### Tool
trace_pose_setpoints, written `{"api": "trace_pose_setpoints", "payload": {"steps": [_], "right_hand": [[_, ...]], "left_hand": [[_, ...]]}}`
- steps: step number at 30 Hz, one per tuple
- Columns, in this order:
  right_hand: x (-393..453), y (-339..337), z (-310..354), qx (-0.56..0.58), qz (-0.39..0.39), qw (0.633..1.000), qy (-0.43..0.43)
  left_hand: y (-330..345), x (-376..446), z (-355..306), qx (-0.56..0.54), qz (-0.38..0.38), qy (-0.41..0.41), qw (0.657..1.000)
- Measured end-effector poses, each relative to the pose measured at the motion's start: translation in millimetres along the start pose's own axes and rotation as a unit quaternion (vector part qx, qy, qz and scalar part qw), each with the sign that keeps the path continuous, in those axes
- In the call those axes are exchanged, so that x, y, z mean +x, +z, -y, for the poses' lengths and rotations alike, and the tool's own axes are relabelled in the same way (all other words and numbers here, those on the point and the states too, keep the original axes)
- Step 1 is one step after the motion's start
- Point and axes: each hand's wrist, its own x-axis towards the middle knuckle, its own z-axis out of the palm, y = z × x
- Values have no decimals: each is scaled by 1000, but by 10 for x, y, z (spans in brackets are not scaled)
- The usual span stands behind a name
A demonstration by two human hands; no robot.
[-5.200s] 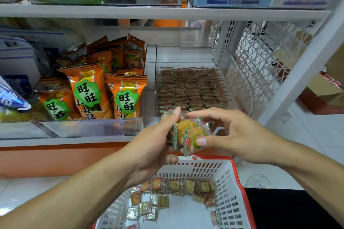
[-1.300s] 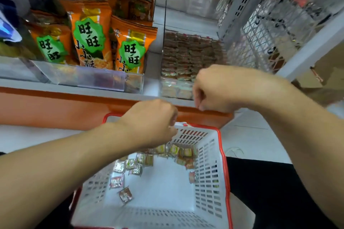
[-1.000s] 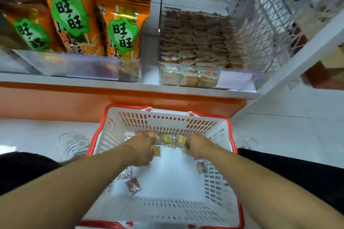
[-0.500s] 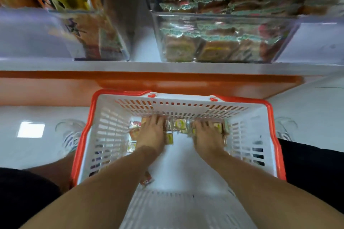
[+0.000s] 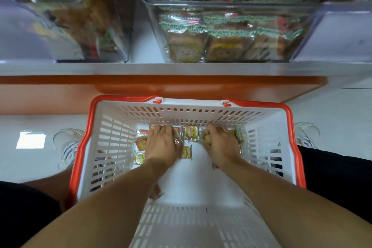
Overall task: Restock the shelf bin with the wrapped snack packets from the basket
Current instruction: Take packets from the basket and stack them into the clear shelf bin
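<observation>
Snack packets [image 5: 186, 152] lie at far end of basket [image 5: 259, 115]; bin [image 5: 231, 9] above on shelf. Left hand [image 5: 163, 144] and right hand [image 5: 220, 144] curl over packets; actual grip unclear. Likely light, crinkly, slippery; pinch sealed edges.

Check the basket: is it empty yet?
Not empty. Several snack packets lie along the far wall of the basket, around both hands.

One head-worn view looks steeply down, probably close above the basket [image 5: 189, 110].
</observation>
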Motion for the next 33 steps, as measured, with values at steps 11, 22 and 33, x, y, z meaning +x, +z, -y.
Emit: {"api": "trace_pose_setpoints", "payload": {"steps": [11, 22, 33], "right_hand": [[-100, -1477, 703, 165, 153, 971, -82], [-846, -3395, 1132, 124, -93, 970, -189], [-812, -3729, 1024, 420, -94, 883, -188]], "left_hand": [[-1074, -280, -483, -637, 235, -203, 705], [-3176, -896, -943, -744, 341, 65, 571], [-3507, -1018, -919, -764, 173, 99, 614]]}}
